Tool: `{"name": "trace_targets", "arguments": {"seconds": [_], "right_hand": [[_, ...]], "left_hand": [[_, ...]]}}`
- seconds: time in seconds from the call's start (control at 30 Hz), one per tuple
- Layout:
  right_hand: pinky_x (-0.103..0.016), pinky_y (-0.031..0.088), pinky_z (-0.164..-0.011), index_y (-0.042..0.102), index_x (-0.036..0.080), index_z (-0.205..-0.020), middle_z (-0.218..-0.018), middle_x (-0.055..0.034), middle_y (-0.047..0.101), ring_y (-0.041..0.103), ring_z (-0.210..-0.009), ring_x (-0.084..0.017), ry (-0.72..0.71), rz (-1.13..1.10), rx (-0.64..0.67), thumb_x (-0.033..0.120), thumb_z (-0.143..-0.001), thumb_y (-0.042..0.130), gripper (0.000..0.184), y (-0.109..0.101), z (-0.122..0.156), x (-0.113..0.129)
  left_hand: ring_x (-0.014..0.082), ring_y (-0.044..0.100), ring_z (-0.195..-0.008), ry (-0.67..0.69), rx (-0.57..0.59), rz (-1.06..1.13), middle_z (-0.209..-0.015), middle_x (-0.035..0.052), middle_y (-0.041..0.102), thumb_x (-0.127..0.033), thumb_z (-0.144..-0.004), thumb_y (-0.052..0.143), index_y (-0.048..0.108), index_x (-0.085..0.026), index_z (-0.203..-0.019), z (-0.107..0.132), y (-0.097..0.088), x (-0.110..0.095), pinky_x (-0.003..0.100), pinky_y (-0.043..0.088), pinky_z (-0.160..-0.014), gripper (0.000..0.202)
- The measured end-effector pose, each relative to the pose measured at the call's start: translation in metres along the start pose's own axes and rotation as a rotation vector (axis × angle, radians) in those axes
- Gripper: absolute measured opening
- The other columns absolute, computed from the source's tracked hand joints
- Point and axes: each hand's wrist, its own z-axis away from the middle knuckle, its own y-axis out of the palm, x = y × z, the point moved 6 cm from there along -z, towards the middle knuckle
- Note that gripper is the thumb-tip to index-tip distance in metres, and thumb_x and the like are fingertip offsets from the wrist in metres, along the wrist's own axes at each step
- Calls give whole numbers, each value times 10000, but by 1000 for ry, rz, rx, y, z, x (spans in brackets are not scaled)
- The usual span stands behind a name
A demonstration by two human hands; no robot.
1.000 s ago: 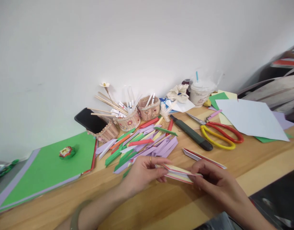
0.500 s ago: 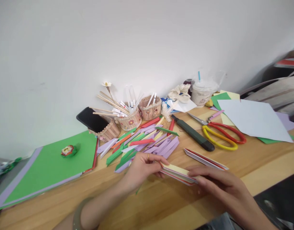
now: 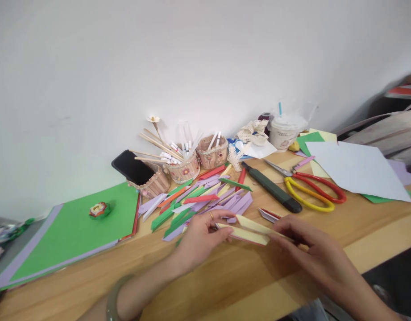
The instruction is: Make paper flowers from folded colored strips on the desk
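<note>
My left hand [image 3: 200, 238] pinches a pale yellow folded paper strip [image 3: 247, 235] with a thin red edge along its lower side. Just behind it, a second pale yellow paper strip [image 3: 252, 224] is between the thumb and fingers of my right hand [image 3: 312, 245]. The two strips lie side by side, slightly apart at their left ends; my right fingers cover where the right ends meet. Past my right fingers, a white and red folded strip [image 3: 268, 215] rests on the table, partly hidden. Beyond my left hand spreads a pile of folded strips [image 3: 205, 196] in purple, green, red and orange.
A dark green utility knife [image 3: 274, 189] and open scissors [image 3: 312, 191] lie to the right of the pile. Paper sheets [image 3: 359, 167] and a lidded cup [image 3: 285, 133] stand behind. On the left are green paper [image 3: 71, 243], a small paper flower [image 3: 100, 209], and a phone [image 3: 131, 167] in a holder.
The stack held between both hands has come apart into two pale yellow strips. My right hand has shifted slightly right and up, now covering part of the strip on the table.
</note>
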Motion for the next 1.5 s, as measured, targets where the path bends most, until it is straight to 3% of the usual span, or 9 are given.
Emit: {"name": "trace_targets", "arguments": {"seconds": [0.13,0.33,0.5,0.63,0.83,1.07,1.27,1.4,1.5], "right_hand": [[-234,400,-494,587,191,-710,-623,-9,550,512,-576,-144,85,-156,94,459,-768,533,280,2,-1,2],[-245,414,-506,615,171,-1070,-673,-11,548,518,-584,-149,200,-240,195,455,-706,586,463,20,-8,0],[-300,455,-703,708,215,-903,-782,-55,659,578,-795,-221,156,-211,238,493,-728,567,358,19,-12,6],[-270,425,-525,697,216,-950,-773,-39,667,539,-588,-168,221,-244,237,502,-736,539,391,19,-10,4],[-230,359,-460,676,194,-984,-582,9,551,470,-506,-128,243,-366,242,444,-722,589,373,26,-6,4],[-252,383,-502,693,176,-937,-585,-3,532,478,-549,-150,109,-160,206,452,-766,539,360,21,-9,4],[-313,449,-751,676,202,-757,-808,-40,618,569,-798,-197,-71,-216,273,380,-783,544,223,21,-4,17],[-240,449,-536,588,175,-688,-607,-11,608,570,-564,-141,146,-479,369,389,-811,466,276,36,2,12],[-200,373,-419,573,164,-680,-507,12,563,510,-441,-107,300,-484,310,473,-795,462,348,39,-1,-2]], "left_hand": [[105,563,-609,14,-36,-50,-693,-4,625,-198,-677,613,604,-163,-795,0,-3,-2,218,424,-587,123],[94,548,-580,-1,4,107,-626,-4,622,-196,-657,630,638,-146,-689,0,2,-10,201,425,-564,60],[103,565,-618,20,9,183,-671,24,655,-268,-681,646,682,-140,-731,3,1,-15,207,451,-598,143],[121,584,-707,46,22,223,-843,65,685,-356,-737,609,699,-149,-843,5,1,-15,228,461,-663,250],[139,578,-722,52,57,233,-781,36,660,-263,-544,776,673,-155,-838,8,8,-18,251,455,-690,329],[118,555,-674,41,17,210,-723,28,658,-240,-636,700,670,-143,-829,5,12,-21,228,427,-653,218],[90,543,-593,30,87,309,-699,37,672,-245,-653,691,678,-135,-769,0,16,-24,211,428,-604,160],[86,539,-578,-21,45,309,-670,27,653,-229,-644,696,678,-131,-771,-6,21,-28,208,435,-603,162],[87,547,-599,-9,-44,359,-669,24,639,-209,-655,682,669,-120,-800,-12,21,-28,207,436,-626,170]]}}
